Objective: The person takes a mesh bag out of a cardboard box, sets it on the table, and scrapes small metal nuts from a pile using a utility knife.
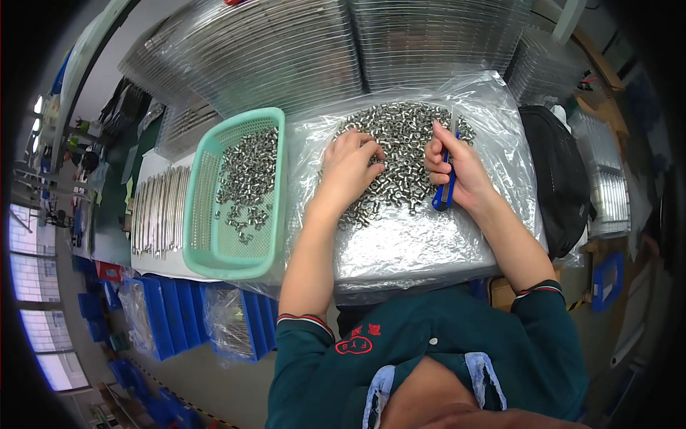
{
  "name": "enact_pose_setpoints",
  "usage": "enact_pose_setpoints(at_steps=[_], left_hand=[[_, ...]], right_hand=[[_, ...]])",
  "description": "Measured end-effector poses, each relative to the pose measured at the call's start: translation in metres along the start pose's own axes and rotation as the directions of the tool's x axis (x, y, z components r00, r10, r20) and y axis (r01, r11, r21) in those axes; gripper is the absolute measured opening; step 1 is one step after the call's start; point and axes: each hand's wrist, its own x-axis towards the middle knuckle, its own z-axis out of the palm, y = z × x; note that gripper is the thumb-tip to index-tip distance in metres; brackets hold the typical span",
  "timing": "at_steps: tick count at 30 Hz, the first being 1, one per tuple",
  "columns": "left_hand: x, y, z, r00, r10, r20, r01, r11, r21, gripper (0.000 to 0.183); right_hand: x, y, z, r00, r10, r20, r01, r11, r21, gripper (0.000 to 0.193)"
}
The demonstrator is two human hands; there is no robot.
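A broad pile of small shiny metal fittings (400,179) is spread over clear plastic sheeting (407,250) on the table before me. At the pile's left side, my left hand (350,168) is curled with its thumb and fingertips close together among the fittings. Whatever lies between those fingertips is too small to make out. My right hand (461,168) is closed around a blue utility knife (444,187), held over the right part of the pile. Its thin blade points away from me. To the left stands a pale green plastic basket (191,214), partly filled with similar fittings (246,171).
Tall stacks of clear plastic trays (271,57) wall off the far side. Right of the sheeting lies a black bag (554,179), with more trays (607,175) beyond. A row of metal-looking strips (161,211) sits left of the basket. Blue bins (171,314) stand below the table edge.
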Motion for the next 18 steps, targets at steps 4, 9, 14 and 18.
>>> enact_pose_setpoints(at_steps=[4,9,14,18], left_hand=[[0.007,0.006,-0.001,0.989,0.078,-0.124,-0.075,0.997,0.024,0.017],[0.012,0.019,0.000,0.985,-0.120,-0.128,-0.007,0.701,-0.713,0.017],[0.012,0.030,0.001,0.975,-0.048,-0.217,-0.113,0.732,-0.672,0.046],[0.010,0.035,0.002,0.953,-0.012,-0.302,-0.160,0.830,-0.535,0.048]], right_hand=[[-0.002,0.000,0.005,1.000,0.025,-0.002,-0.025,0.998,-0.055,0.027],[-0.003,0.002,0.010,0.998,0.061,0.028,-0.056,0.986,-0.156,0.023],[-0.005,0.001,0.010,0.999,0.043,0.026,-0.037,0.978,-0.204,0.021],[-0.004,0.003,0.007,0.999,0.012,0.045,-0.002,0.976,-0.218,0.022]])
